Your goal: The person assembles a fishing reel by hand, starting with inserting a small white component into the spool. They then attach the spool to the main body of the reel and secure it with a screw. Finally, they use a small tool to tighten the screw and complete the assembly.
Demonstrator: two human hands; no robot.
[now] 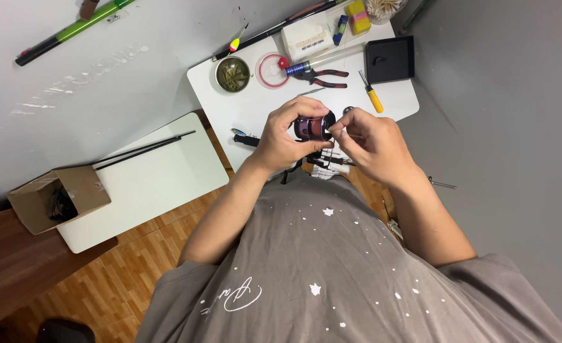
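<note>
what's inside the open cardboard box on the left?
The cardboard box holds a dark bundle, too dim to identify. Its walls hide the bottom and anything beneath the bundle.

A white tabletop carries a round tin, a clear round spool, red-handled pliers, a yellow-handled screwdriver, a black tray and a white box. A second white tabletop beside it holds thin black rods and an open cardboard box. Below lies a wooden floor.
</note>
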